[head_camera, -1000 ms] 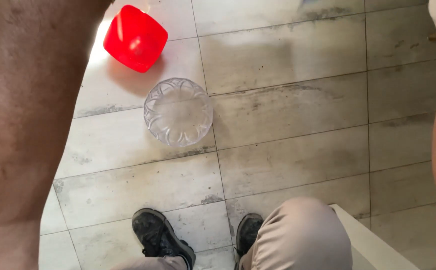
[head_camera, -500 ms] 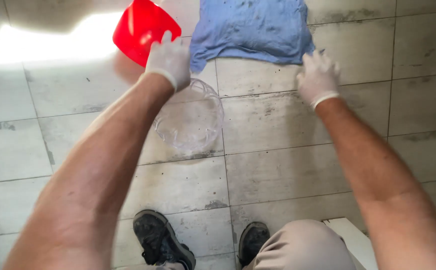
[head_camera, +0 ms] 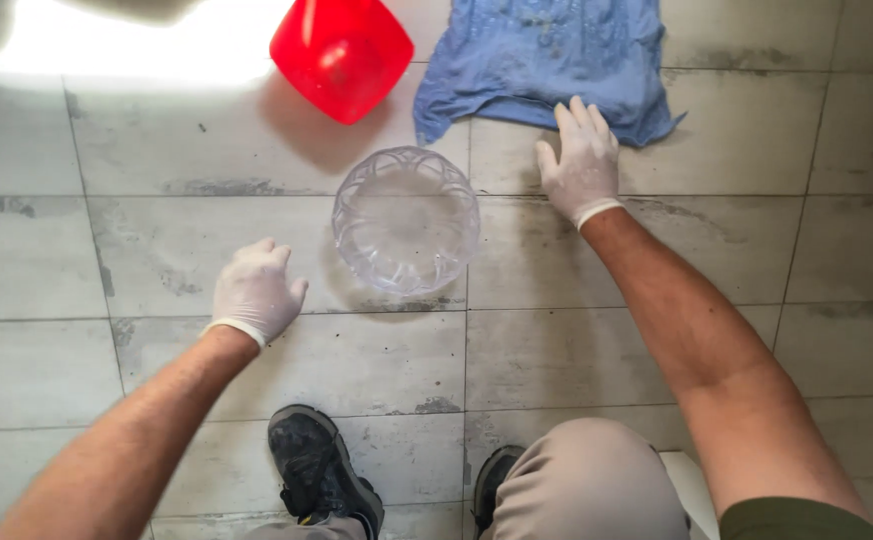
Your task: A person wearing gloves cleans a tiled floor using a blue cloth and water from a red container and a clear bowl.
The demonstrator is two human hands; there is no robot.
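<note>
— Fingers (head_camera: 582, 125) of right hand (head_camera: 579, 160) spread flat, tips touching edge of blue cloth (head_camera: 547, 55), holding nothing. Left hand (head_camera: 255, 290) loosely open over bare tile, fingers half curled, also holding nothing.

— And the glass bowl (head_camera: 406, 220)?

— Upright on floor (head_camera: 157, 250) between both sets of fingers; just beside right thumb, near left fingertips, touching neither.

— Likely trouble?

— Probably slipping. Thin white gloves on smooth glass, possibly wet; hard tile beneath. Weak one-handed pinch at rim could drop it and crack it.

— Anything else close?

— Red tub (head_camera: 342, 55) beyond bowl, ahead of left fingers; cloth beyond right fingertips. Careless sweep of either hand could knock bowl against tub. Shoes (head_camera: 322, 470) close behind bowl too, so skidding towards feet seems possible.

— Cloth a risk?

— Perhaps: bunched edge snagging fingertips, dragging unevenly.
</note>
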